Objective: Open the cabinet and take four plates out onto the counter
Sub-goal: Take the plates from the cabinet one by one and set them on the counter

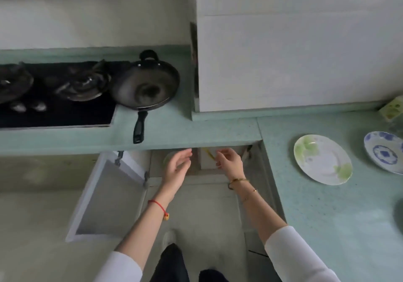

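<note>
Your sleeves: white, pushed back from both wrists as you reached down toward the open cabinet under the counter.
Cabinet door: swung out to your left on its hinges, its long side running away from you.
Left hand: fingers spread loosely, palm turned inward, holding nothing, at the cabinet mouth.
Right hand: fingers curled narrow, also empty, just beside the left.
Inside the cabinet: a pale round shape behind your left hand, too dim to identify; a yellow strip on a white panel.
Plates out: a green-leaf plate lay flat on the counter to your right, with a blue-patterned plate just beyond it, apart.
Farther back: a dark frying pan sat beside the stove, handle pointing toward you.
</note>
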The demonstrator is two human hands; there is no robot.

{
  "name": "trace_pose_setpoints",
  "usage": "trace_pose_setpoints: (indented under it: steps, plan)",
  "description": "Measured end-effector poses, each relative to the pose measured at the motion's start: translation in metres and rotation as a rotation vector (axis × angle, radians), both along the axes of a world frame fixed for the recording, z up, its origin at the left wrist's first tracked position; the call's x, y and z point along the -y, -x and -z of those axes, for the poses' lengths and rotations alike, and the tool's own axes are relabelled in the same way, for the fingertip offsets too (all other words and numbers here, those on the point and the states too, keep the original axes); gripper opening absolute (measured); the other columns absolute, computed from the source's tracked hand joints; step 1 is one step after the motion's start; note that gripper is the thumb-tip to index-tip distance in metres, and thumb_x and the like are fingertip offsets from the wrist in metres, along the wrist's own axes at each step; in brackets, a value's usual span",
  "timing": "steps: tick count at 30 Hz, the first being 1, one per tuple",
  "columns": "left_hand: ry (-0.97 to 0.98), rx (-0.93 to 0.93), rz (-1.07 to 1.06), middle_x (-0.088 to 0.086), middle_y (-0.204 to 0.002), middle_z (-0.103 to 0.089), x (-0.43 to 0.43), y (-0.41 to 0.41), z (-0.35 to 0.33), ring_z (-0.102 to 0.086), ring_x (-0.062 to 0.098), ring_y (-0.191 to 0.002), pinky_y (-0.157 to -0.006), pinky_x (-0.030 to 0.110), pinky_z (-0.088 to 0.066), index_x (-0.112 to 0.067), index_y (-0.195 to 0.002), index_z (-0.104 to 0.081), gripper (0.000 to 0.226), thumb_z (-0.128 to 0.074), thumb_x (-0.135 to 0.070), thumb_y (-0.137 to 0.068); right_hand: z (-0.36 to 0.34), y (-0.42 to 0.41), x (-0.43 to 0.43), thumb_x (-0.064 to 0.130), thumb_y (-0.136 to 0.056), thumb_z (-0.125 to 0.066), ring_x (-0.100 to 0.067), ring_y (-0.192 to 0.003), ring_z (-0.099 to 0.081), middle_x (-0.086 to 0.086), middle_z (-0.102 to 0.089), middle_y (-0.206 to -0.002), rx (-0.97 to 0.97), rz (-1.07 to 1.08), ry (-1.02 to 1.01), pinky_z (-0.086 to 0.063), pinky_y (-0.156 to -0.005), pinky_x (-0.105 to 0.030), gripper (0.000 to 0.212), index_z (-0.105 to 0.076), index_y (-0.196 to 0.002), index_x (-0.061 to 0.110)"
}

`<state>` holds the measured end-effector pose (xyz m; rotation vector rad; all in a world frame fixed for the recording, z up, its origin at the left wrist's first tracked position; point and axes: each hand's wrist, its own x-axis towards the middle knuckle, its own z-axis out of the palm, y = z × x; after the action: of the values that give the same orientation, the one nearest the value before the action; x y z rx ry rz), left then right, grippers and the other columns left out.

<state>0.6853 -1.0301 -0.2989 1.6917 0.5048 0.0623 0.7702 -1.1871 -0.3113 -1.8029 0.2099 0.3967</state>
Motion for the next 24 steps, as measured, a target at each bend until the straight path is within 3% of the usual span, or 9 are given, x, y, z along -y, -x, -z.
trace_pose_setpoints:
  steps: [2,4,6,10,14,18,20,24]
  plan:
    - [0.001,-0.021,-0.058,0.005,-0.130,-0.065,-0.029,0.032,0.007,-0.060,0.018,-0.121,-0.109,0.035,-0.045,-0.010,-0.129,-0.061,0.034,-0.054,-0.002,-0.096,0.005,0.022,-0.030,0.018,-0.089,-0.059,-0.023,-0.072,-0.062,-0.012,-0.070,-0.084,-0.011,-0.075,0.030,-0.055,-0.075,-0.039,0.007,-0.060,-0.082,0.019]
    - [0.005,-0.035,-0.116,0.003,-0.130,-0.065,-0.058,0.057,0.012,-0.060,0.017,-0.120,-0.110,0.037,-0.044,-0.013,-0.128,-0.061,0.034,-0.055,-0.002,-0.096,0.011,0.042,-0.059,0.019,-0.089,-0.058,-0.023,-0.071,-0.062,-0.011,-0.069,-0.085,-0.030,-0.123,0.035,-0.057,-0.067,-0.035,0.006,-0.060,-0.084,0.020]
    - [0.018,-0.050,-0.152,0.000,-0.129,-0.065,-0.086,0.080,0.018,-0.060,0.015,-0.119,-0.110,0.035,-0.045,-0.017,-0.125,-0.062,0.033,-0.055,-0.003,-0.096,0.020,0.060,-0.084,0.017,-0.089,-0.057,-0.018,-0.065,-0.062,-0.009,-0.068,-0.084,-0.050,-0.137,0.042,-0.052,-0.053,-0.020,0.006,-0.062,-0.090,0.015]
    - [0.033,-0.104,-0.190,-0.001,-0.128,-0.066,-0.136,0.108,0.037,-0.060,0.013,-0.120,-0.100,0.022,-0.045,-0.016,-0.125,-0.063,0.033,-0.055,-0.004,-0.096,0.044,0.083,-0.128,0.013,-0.089,-0.055,-0.018,-0.059,-0.059,-0.010,-0.067,-0.081,-0.091,-0.098,0.069,-0.053,-0.059,-0.026,0.008,-0.061,-0.093,0.010]
    - [0.027,-0.119,-0.168,0.004,-0.128,-0.066,-0.174,0.107,0.071,-0.061,0.015,-0.119,-0.103,0.025,-0.045,-0.010,-0.128,-0.062,0.035,-0.055,-0.001,-0.095,0.076,0.086,-0.158,0.014,-0.091,-0.055,-0.023,-0.070,-0.063,-0.011,-0.068,-0.088,-0.091,-0.039,0.087,-0.054,-0.059,-0.025,0.009,-0.061,-0.095,0.011]
    - [0.026,-0.121,-0.153,0.004,-0.127,-0.066,-0.196,0.086,0.123,-0.062,0.016,-0.117,-0.099,0.020,-0.045,-0.009,-0.128,-0.061,0.036,-0.055,0.001,-0.094,0.125,0.071,-0.174,0.015,-0.089,-0.053,-0.025,-0.073,-0.065,-0.010,-0.069,-0.091,-0.083,-0.015,0.119,-0.059,-0.075,-0.041,0.012,-0.062,-0.098,0.014]
    - [0.024,-0.116,-0.153,0.005,-0.127,-0.065,-0.204,0.070,0.158,-0.062,0.016,-0.115,-0.097,0.018,-0.044,-0.011,-0.127,-0.061,0.035,-0.055,0.001,-0.094,0.159,0.057,-0.181,0.016,-0.089,-0.053,-0.029,-0.085,-0.068,-0.010,-0.070,-0.094,-0.071,-0.011,0.138,-0.057,-0.084,-0.046,0.014,-0.062,-0.099,0.016]
    - [0.022,-0.112,-0.176,0.002,-0.127,-0.065,-0.219,0.036,0.251,-0.061,0.000,-0.107,-0.100,0.020,-0.046,-0.014,-0.129,-0.059,0.036,-0.056,-0.003,-0.095,0.249,0.025,-0.194,0.017,-0.090,-0.053,-0.032,-0.092,-0.067,-0.009,-0.069,-0.097,-0.054,-0.003,0.157,-0.056,-0.087,-0.049,0.015,-0.063,-0.102,0.016]
